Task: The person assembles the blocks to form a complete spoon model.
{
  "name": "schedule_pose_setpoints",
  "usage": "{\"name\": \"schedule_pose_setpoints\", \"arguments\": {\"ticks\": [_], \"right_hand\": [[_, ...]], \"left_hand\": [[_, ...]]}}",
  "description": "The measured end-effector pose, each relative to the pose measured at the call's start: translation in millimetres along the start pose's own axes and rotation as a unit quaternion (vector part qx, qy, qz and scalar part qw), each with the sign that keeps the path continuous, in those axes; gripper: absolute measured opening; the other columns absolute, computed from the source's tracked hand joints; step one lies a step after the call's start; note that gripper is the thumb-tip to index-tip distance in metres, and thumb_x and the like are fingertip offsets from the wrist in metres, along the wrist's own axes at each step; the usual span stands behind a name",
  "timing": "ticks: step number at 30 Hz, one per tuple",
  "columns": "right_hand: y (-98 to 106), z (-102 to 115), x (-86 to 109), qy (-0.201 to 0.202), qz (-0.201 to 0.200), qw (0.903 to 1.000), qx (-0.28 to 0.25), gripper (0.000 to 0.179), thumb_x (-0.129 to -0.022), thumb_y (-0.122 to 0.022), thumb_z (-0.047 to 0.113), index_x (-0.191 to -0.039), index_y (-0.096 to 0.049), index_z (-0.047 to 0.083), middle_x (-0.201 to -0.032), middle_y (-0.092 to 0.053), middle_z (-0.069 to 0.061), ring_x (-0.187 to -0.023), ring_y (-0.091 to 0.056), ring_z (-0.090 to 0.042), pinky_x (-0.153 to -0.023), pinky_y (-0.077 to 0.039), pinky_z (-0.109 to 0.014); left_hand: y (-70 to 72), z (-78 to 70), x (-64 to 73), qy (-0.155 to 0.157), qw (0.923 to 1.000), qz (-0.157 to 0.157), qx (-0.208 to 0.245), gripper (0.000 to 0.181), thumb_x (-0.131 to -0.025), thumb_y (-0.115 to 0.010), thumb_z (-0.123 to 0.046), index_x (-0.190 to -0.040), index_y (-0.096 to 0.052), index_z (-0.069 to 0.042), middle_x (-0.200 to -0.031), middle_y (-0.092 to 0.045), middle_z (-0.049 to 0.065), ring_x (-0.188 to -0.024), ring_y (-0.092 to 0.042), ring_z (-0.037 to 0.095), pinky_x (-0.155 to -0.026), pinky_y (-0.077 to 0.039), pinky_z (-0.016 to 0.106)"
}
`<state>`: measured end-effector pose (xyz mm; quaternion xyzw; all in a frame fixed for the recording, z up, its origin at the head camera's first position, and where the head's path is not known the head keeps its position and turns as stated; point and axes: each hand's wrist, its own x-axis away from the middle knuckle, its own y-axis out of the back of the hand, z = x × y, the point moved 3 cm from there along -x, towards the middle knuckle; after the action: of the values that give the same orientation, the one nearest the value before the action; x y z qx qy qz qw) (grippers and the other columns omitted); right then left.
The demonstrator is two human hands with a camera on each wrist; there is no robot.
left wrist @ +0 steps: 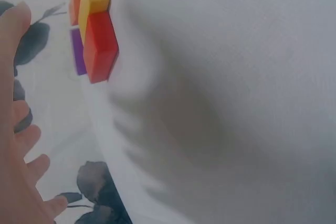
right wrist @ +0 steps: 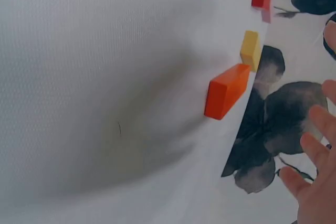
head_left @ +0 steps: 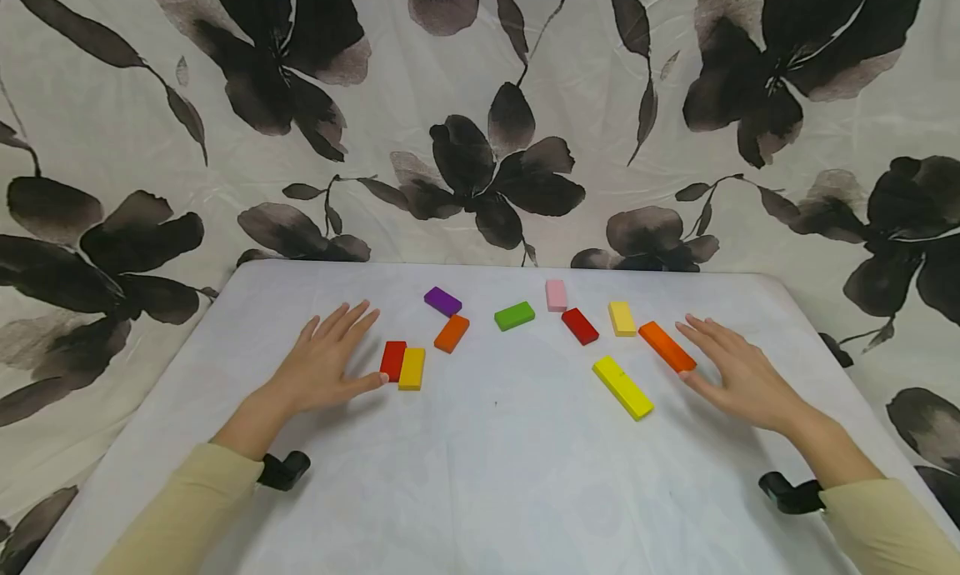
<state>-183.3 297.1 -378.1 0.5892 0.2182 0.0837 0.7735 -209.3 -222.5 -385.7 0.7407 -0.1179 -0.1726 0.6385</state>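
My left hand (head_left: 324, 362) hovers over the left of the white table with fingers spread, holding nothing. Nearest to its thumb are a red block (head_left: 393, 361) and a yellow-orange block (head_left: 412, 368), side by side and touching. Just beyond lie an orange block (head_left: 452, 333) and a purple block (head_left: 442, 301). On the right, my right hand (head_left: 738, 375) is also spread and holds nothing. A long orange block (head_left: 667, 347) lies by its fingertips; in the right wrist view that orange block (right wrist: 227, 92) stands apart from the fingers. A long yellow block (head_left: 622, 387) lies to its left.
Farther back on the table (head_left: 465, 475) are a green block (head_left: 514, 316), a pink block (head_left: 556, 295), a second red block (head_left: 580, 327) and a pale yellow block (head_left: 622, 318). Behind the table's far edge hangs a floral cloth (head_left: 360, 142).
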Motion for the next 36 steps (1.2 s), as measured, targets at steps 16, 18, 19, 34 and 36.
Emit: {"name": "schedule_pose_setpoints", "arguments": {"ticks": [16, 18, 19, 34, 36], "right_hand": [[-18, 17, -3.2, 0.033, 0.041, 0.9967, -0.061, 0.062, -0.081, -0.067, 0.016, -0.138, -0.042, 0.009, -0.136, -0.043, -0.017, -0.121, -0.04, -0.038, -0.094, -0.037, -0.057], [-22, 18, -2.2, 0.043, 0.044, 0.9963, -0.059, 0.063, -0.08, -0.067, 0.015, -0.138, -0.042, 0.01, -0.135, -0.045, -0.016, -0.12, -0.042, -0.037, -0.093, -0.038, -0.056], [-23, 19, -1.8, 0.048, 0.046, 0.9961, -0.058, 0.063, -0.08, -0.068, 0.015, -0.138, -0.042, 0.01, -0.135, -0.046, -0.016, -0.119, -0.043, -0.036, -0.093, -0.039, -0.055], [-39, 29, -2.7, 0.094, 0.086, 0.9906, -0.048, 0.064, -0.078, -0.069, 0.016, -0.136, -0.044, 0.004, -0.136, -0.048, -0.012, -0.122, -0.044, -0.032, -0.095, -0.04, -0.053], [-41, 30, -3.3, 0.097, 0.087, 0.9902, -0.049, 0.065, -0.078, -0.07, 0.016, -0.136, -0.043, 0.004, -0.136, -0.048, -0.012, -0.122, -0.044, -0.032, -0.095, -0.04, -0.052]], "left_hand": [[-13.0, -22.5, -9.7, -0.051, 0.9974, 0.013, 0.051, 0.086, -0.074, -0.069, -0.05, -0.142, -0.034, -0.011, -0.148, -0.03, 0.01, -0.133, -0.027, 0.035, -0.106, -0.02, 0.059], [-15.6, -25.2, -10.8, -0.057, 0.997, 0.013, 0.051, 0.085, -0.074, -0.069, -0.05, -0.141, -0.036, -0.011, -0.147, -0.033, 0.009, -0.132, -0.028, 0.034, -0.106, -0.021, 0.058], [-16.5, -26.8, -11.3, -0.06, 0.9969, 0.014, 0.05, 0.084, -0.074, -0.069, -0.05, -0.141, -0.037, -0.011, -0.146, -0.034, 0.009, -0.132, -0.029, 0.034, -0.106, -0.021, 0.057], [-22.3, -39.6, -20.3, -0.072, 0.9961, 0.022, 0.045, 0.077, -0.07, -0.074, -0.046, -0.134, -0.046, -0.013, -0.131, -0.05, 0.006, -0.12, -0.041, 0.028, -0.1, -0.032, 0.052], [-23.1, -39.5, -21.0, -0.071, 0.9963, 0.022, 0.043, 0.075, -0.07, -0.074, -0.045, -0.133, -0.048, -0.014, -0.129, -0.051, 0.006, -0.119, -0.042, 0.028, -0.1, -0.033, 0.051]]}}
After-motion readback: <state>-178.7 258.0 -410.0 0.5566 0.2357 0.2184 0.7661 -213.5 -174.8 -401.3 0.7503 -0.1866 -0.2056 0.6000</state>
